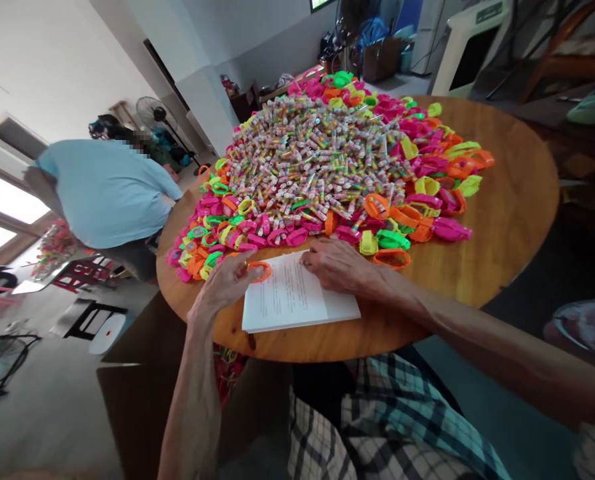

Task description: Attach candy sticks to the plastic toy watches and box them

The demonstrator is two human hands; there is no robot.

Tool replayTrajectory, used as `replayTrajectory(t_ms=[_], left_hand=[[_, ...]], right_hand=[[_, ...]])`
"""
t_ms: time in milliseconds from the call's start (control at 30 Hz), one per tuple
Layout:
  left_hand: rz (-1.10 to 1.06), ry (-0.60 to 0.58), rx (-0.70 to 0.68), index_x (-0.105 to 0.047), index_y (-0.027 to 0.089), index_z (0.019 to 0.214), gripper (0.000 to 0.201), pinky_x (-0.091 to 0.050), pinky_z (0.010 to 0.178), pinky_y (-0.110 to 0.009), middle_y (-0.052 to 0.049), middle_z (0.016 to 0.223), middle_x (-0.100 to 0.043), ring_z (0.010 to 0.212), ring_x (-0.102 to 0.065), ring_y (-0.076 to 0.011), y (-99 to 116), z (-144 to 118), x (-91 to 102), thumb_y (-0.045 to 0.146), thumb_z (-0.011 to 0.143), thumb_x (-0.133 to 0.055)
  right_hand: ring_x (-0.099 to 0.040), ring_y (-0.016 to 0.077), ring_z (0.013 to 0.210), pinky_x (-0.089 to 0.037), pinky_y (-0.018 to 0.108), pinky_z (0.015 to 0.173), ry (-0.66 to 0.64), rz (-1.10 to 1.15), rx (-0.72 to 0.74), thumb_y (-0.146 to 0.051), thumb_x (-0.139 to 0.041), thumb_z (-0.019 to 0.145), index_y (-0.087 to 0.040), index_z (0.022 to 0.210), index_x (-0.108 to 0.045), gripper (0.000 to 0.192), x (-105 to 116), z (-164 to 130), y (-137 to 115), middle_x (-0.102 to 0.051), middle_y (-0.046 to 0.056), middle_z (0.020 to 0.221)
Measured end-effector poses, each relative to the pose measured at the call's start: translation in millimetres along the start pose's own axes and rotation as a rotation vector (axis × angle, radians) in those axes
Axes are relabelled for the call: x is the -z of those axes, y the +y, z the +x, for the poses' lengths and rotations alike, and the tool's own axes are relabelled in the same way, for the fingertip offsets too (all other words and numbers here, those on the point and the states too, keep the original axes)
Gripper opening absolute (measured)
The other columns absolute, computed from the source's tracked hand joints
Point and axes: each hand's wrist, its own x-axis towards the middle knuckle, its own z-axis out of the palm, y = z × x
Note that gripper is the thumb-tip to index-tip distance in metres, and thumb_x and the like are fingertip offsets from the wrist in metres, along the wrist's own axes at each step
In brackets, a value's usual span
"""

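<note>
In the head view, the person's left hand (230, 280) pinches an orange plastic ring (260, 271) between thumb and fingers, the ring standing out to the right of the fingertips and resting over the top left corner of a stack of printed paper sheets (292, 300). The right hand (335, 265) lies palm down just right of that ring, fingers curled and pressed together on the top edge of the sheets; whether they pinch anything beneath cannot be told. The two hands are near each other, the ring between them.

The sheets lie on a round wooden table (507, 220), at its near edge. Just beyond both hands runs a band of bright plastic rings (287, 233), pink, orange, green and yellow, touching one another in a loose drift. One more orange ring (391, 258) lies alone just right of the right hand, with a green one (392, 239) and a yellow one (368, 243) behind it. Farther back from the grip, the rings encircle a tall heap of small wrapped candy rolls (312, 150), which fills the middle of the table.

Below the hands, the person's checked shorts (377, 427) show at the table's edge. Well to the left of the left hand, past the table's rim, another person in a light blue shirt (107, 190) is turned away. A standing fan (153, 113) stands behind that person, by the wall.
</note>
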Motion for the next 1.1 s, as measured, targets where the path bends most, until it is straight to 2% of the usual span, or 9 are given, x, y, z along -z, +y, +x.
replayTrajectory(t_ms=[33, 100, 233, 367, 567, 700, 833, 1000, 1100], left_hand=[[-0.007, 0.0, -0.025, -0.078, 0.023, 0.106, 0.037, -0.047, 0.071, -0.03, -0.003, 0.089, -0.072, 0.078, -0.061, -0.0192, -4, 1, -1.0, 0.052, 0.082, -0.075], [0.011, -0.014, -0.079, -0.079, 0.023, 0.103, 0.032, -0.049, 0.077, -0.032, -0.006, 0.097, -0.074, 0.085, -0.063, -0.0202, -11, 5, -4.5, 0.048, 0.086, -0.071], [0.046, -0.025, -0.111, -0.074, 0.02, 0.081, 0.031, -0.041, 0.065, -0.028, -0.002, 0.076, -0.066, 0.069, -0.054, -0.0155, -17, 21, -14.1, 0.041, 0.095, -0.055], [0.112, -0.018, -0.155, -0.068, 0.018, 0.073, 0.032, -0.034, 0.061, -0.027, 0.0, 0.069, -0.06, 0.065, -0.049, -0.0136, -14, 40, -23.1, 0.036, 0.095, -0.053], [0.144, -0.02, -0.168, -0.079, 0.021, 0.097, 0.028, -0.039, 0.068, -0.029, -0.004, 0.084, -0.074, 0.075, -0.062, -0.0175, -11, 48, -35.6, 0.033, 0.096, -0.054], [0.137, -0.031, -0.23, -0.076, 0.017, 0.087, 0.031, -0.036, 0.065, -0.029, -0.003, 0.071, -0.066, 0.067, -0.056, -0.0158, -13, 46, -45.3, 0.029, 0.098, -0.049], [0.044, 0.038, -0.27, -0.074, 0.016, 0.088, 0.031, -0.035, 0.065, -0.028, -0.003, 0.072, -0.064, 0.065, -0.052, -0.014, -17, 43, -53.1, 0.028, 0.098, -0.048], [-0.037, 0.011, -0.352, -0.07, 0.015, 0.076, 0.033, -0.031, 0.058, -0.026, 0.001, 0.061, -0.052, 0.058, -0.043, -0.0114, -17, 42, -48.9, 0.021, 0.096, -0.044], [-0.048, 0.01, -0.349, -0.078, 0.014, 0.093, 0.031, -0.033, 0.056, -0.025, 0.002, 0.06, -0.056, 0.055, -0.047, -0.0112, -17, 42, -48.1, 0.023, 0.096, -0.049]], right_hand=[[-0.059, 0.0207, 0.088, -0.03, 0.034, 0.07, 0.0, -0.004, -0.015, -0.01, -0.049, 0.096, -0.013, 0.101, -0.074, 0.025, 1, -1, -1, -0.068, 0.013, 0.106], [-0.059, 0.0205, 0.088, -0.028, 0.034, 0.068, 0.011, -0.008, -0.026, -0.01, -0.049, 0.097, -0.014, 0.101, -0.074, 0.026, 0, -2, -1, -0.068, 0.013, 0.105], [-0.058, 0.019, 0.089, -0.029, 0.033, 0.07, 0.037, 0.001, 0.024, -0.008, -0.05, 0.095, -0.013, 0.104, -0.073, 0.025, -7, -1, 4, -0.068, 0.012, 0.107], [-0.058, 0.0183, 0.089, -0.033, 0.031, 0.071, 0.053, 0.073, 0.015, -0.015, -0.047, 0.102, -0.014, 0.103, -0.075, 0.027, -8, 5, 6, -0.07, 0.011, 0.105], [-0.06, 0.018, 0.088, -0.038, 0.028, 0.073, 0.049, 0.184, 0.019, -0.019, -0.048, 0.104, -0.015, 0.112, -0.075, 0.028, -5, 21, -2, -0.072, 0.012, 0.107], [-0.061, 0.02, 0.09, -0.039, 0.03, 0.075, 0.094, 0.188, -0.028, -0.023, -0.048, 0.105, -0.015, 0.117, -0.074, 0.029, -15, 30, -8, -0.071, 0.012, 0.106], [-0.061, 0.0216, 0.094, -0.041, 0.032, 0.08, 0.21, 0.175, -0.081, -0.023, -0.049, 0.105, -0.013, 0.115, -0.072, 0.028, -29, 30, -9, -0.07, 0.013, 0.105], [-0.062, 0.0213, 0.088, -0.043, 0.032, 0.077, 0.309, 0.212, -0.061, -0.024, -0.049, 0.106, -0.012, 0.112, -0.073, 0.028, -37, 27, -5, -0.071, 0.012, 0.1], [-0.065, 0.0219, 0.093, -0.046, 0.032, 0.081, 0.317, 0.247, -0.04, -0.024, -0.05, 0.106, -0.013, 0.116, -0.074, 0.029, -37, 26, -4, -0.073, 0.012, 0.104]])
